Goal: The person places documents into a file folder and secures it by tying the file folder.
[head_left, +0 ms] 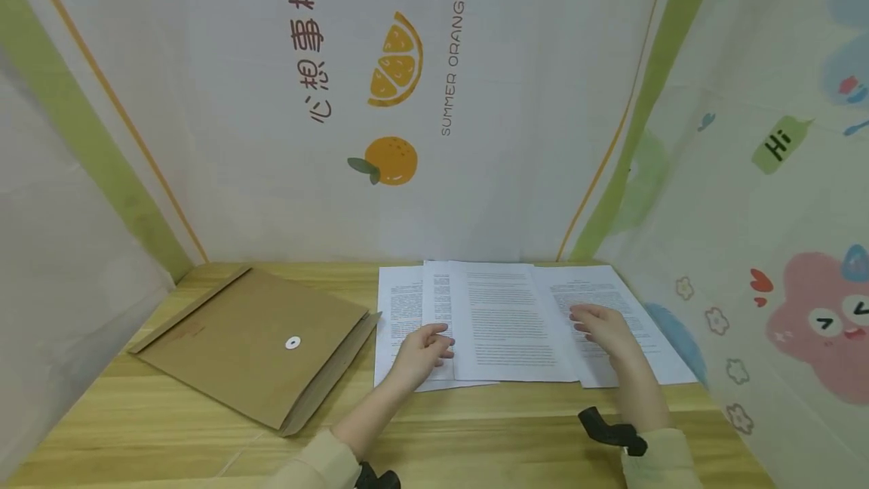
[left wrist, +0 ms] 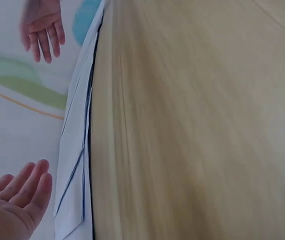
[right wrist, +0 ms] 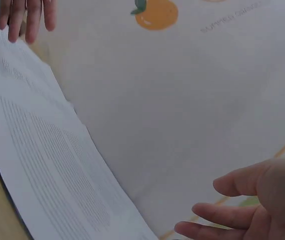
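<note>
Several printed sheets of paper (head_left: 509,323) lie overlapped in a spread on the wooden table. Over the left part of the spread is my left hand (head_left: 422,357), its fingers loosely bent with nothing between them. My right hand (head_left: 606,329) is above the rightmost sheet (head_left: 634,349), also holding nothing. In the left wrist view the left hand (left wrist: 17,205) appears palm up, beside the papers' edges (left wrist: 75,170). The right wrist view has the right hand (right wrist: 252,210) with thumb and fingers apart, to the right of the sheets (right wrist: 57,165).
A brown paper envelope (head_left: 251,338) with a white round button (head_left: 293,342) lies at the left, its flap side toward the papers. White printed curtains stand behind and on both sides of the wooden table (head_left: 475,436).
</note>
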Tool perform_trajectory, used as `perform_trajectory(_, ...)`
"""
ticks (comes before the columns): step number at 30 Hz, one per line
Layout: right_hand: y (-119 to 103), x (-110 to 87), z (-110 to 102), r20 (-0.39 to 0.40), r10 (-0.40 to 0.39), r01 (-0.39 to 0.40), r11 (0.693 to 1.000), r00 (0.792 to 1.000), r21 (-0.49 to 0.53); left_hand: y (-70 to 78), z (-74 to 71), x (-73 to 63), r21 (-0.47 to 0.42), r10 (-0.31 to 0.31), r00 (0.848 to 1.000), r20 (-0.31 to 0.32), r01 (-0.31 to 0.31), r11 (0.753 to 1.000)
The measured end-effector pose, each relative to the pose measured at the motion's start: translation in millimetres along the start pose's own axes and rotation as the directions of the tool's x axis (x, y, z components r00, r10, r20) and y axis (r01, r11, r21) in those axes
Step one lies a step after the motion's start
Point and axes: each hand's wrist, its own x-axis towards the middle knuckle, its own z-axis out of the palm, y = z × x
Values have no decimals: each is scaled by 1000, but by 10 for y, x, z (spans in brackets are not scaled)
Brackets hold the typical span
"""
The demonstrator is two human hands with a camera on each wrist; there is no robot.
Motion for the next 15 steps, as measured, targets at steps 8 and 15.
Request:
perform_trajectory(8,263,-75,-444,-54,14,-17,997,998,-70,27,333,108,-199,-83,995,63,94,975)
perform_trajectory(15,448,-129,-763,-56,78,-85,988,995,-126,55,601,225,-291,-146,984,103,170,941)
